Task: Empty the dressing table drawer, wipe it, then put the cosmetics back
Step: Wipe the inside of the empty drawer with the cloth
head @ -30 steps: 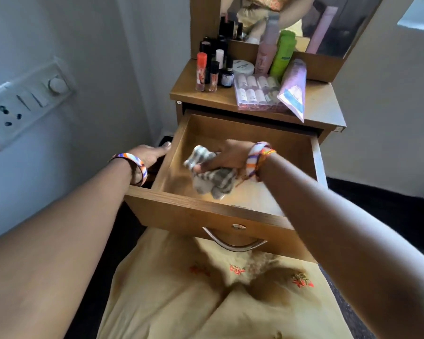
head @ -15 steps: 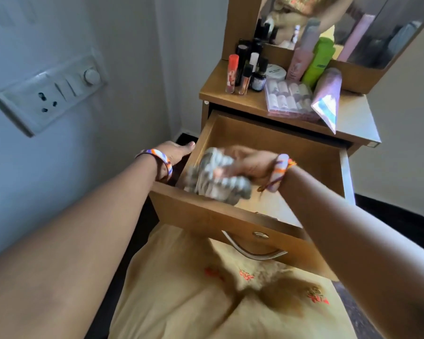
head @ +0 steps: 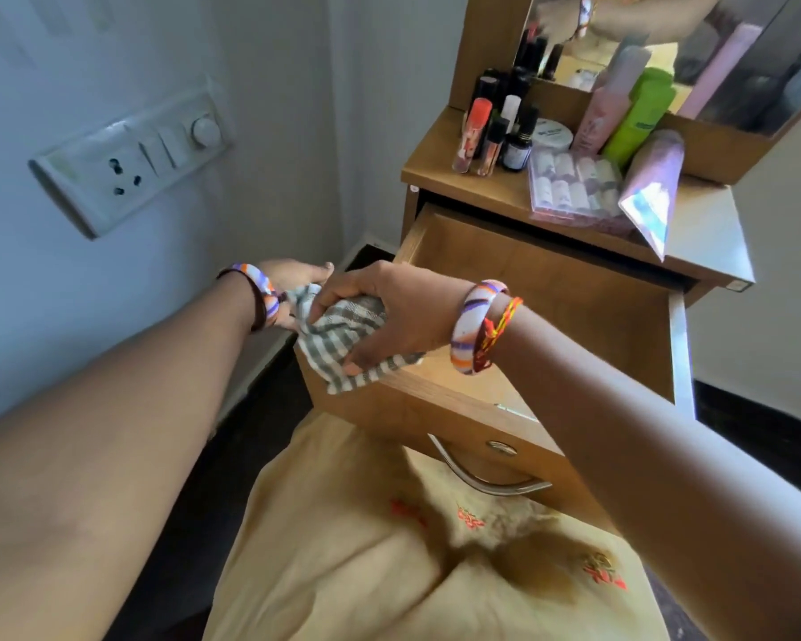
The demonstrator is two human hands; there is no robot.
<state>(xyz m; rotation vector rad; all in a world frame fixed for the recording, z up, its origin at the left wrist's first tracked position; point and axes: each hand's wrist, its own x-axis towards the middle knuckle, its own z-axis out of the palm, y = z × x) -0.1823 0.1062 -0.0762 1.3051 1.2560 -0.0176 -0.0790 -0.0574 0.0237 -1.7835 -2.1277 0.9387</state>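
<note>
The wooden drawer (head: 574,289) of the dressing table is pulled out and holds no cosmetics. My right hand (head: 389,307) grips a grey-and-white striped cloth (head: 343,344) at the drawer's front left corner, where it hangs over the front panel. My left hand (head: 292,279) rests against the drawer's left outer side, partly hidden by the cloth. The cosmetics stand on the table top (head: 440,168): small bottles (head: 491,136), a white jar (head: 553,131), a pink tube (head: 597,118), a green bottle (head: 639,113), a clear pack of small bottles (head: 569,182) and a lilac pouch (head: 653,187).
A mirror (head: 667,39) stands behind the cosmetics. A switch and socket plate (head: 135,155) is on the left wall. The drawer's metal handle (head: 482,478) hangs over my yellow embroidered garment (head: 389,571). Dark floor lies to both sides.
My right hand has carried the cloth from the middle of the drawer to its front left corner. My left hand stays on the drawer's left side. The view has shifted left.
</note>
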